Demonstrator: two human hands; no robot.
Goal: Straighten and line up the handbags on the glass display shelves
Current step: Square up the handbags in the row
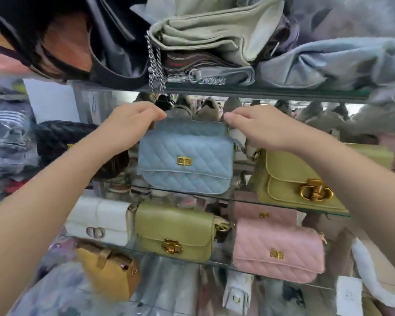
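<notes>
We hold a pale blue quilted handbag [185,160], gold clasp facing out, on the middle glass shelf [244,200]: our left grip [132,120] and right grip [258,126] each pinch a top corner. Just right of the right grip stands an olive bag [290,176]; left of the left grip, a black woven bag [55,135]; above both, a chain [155,65] dangles.

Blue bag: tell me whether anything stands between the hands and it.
Nothing visible does. The left hand and the right hand each hold a top corner of the blue bag, one on either side.
</notes>
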